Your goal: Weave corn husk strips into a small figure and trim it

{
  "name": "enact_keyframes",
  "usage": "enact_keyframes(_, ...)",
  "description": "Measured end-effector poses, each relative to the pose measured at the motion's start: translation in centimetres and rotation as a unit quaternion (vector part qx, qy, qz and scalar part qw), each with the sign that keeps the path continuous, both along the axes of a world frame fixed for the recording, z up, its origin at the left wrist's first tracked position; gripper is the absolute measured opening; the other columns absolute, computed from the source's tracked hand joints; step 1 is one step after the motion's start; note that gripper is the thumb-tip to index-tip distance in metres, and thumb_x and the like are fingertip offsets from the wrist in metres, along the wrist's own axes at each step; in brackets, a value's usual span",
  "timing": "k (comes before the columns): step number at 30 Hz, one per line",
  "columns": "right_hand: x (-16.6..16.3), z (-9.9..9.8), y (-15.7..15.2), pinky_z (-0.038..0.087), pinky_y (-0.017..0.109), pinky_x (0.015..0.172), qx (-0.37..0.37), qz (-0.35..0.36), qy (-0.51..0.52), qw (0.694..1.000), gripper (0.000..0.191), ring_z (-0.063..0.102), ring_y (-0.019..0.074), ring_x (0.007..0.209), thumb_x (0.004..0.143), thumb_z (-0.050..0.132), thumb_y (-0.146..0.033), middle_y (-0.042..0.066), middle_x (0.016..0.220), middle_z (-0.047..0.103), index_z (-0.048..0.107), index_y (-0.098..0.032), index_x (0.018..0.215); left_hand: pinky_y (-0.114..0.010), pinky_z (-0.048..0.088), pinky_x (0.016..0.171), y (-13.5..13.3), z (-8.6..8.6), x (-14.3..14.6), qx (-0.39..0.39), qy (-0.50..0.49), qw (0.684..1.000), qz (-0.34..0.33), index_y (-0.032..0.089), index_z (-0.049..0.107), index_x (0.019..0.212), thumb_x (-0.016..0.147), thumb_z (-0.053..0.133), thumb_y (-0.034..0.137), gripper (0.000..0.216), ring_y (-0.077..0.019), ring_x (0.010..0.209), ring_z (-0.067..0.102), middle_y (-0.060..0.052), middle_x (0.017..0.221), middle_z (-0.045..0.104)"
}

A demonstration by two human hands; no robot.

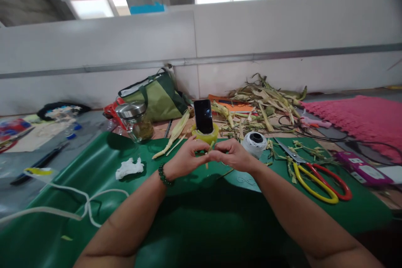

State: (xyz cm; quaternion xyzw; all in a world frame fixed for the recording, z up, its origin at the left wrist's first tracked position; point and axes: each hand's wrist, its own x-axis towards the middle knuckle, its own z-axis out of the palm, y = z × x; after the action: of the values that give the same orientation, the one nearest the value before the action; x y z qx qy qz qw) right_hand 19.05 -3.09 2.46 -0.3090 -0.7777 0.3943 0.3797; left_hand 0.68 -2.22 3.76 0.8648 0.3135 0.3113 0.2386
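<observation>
My left hand, with a green bead bracelet at the wrist, meets my right hand above the green mat. Both hands are closed, fingertips pinching a small green-yellow strip of what looks like corn husk. Most of the strip is hidden by the fingers. Just beyond the hands, a phone leans upright on a yellow tape roll. A white thread spool stands beside my right hand, and thin thread lies loosely on the mat.
Scissors with red and yellow handles lie at the right, near a purple box. Crumpled white tissue, a long pale husk and a glass jar are leftward. Dried husks pile up behind. A white cable crosses the left side.
</observation>
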Motion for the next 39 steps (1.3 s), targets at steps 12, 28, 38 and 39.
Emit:
enact_keyframes(12,-0.7,0.2,-1.5,0.019,0.023,0.038,-0.085,0.02,0.111,0.99,0.056,0.026,0.005,0.037,0.082,0.058,-0.059,-0.006,0.038,0.031,0.043,-0.019,0.045,-0.046,0.027,0.112,-0.9,1.2,-0.7,-0.064,-0.026,0.996,-0.065,0.019,0.071,0.069,0.085,0.056,0.053,0.041,-0.013,0.058,0.058,0.001,0.058,0.066)
enact_keyframes(28,-1.2,-0.5,-0.4,0.028,0.022,0.036,-0.103,-0.136,0.156,0.973,0.06,0.038,0.0074,0.034,0.079,0.049,-0.073,-0.003,0.039,0.045,0.052,-0.018,0.054,-0.044,0.046,0.097,1.8,-0.9,-1.9,-0.176,-0.176,0.965,-0.088,0.019,0.072,0.107,0.078,0.068,0.045,0.039,-0.0289,0.107,0.063,-0.011,0.109,0.072)
enact_keyframes(38,1.0,0.1,0.3,0.046,0.025,0.065,0.138,-0.148,-0.001,0.979,0.037,0.059,0.0134,0.071,0.095,0.042,-0.048,0.005,0.084,0.065,0.063,-0.018,0.096,-0.033,0.047,0.085,1.3,0.6,-2.0,-0.152,-0.106,0.977,-0.109,0.015,0.075,0.091,0.089,0.055,0.049,0.039,-0.0212,0.09,0.062,-0.009,0.094,0.071)
enact_keyframes(39,1.1,0.3,0.3,0.046,0.026,0.068,0.158,-0.113,-0.014,0.981,0.033,0.061,0.0142,0.076,0.095,0.044,-0.045,0.006,0.089,0.067,0.063,-0.019,0.101,-0.033,0.047,0.086,1.3,0.6,-2.2,-0.168,-0.093,0.975,-0.111,0.016,0.074,0.092,0.09,0.053,0.048,0.039,-0.0209,0.09,0.062,-0.008,0.093,0.071)
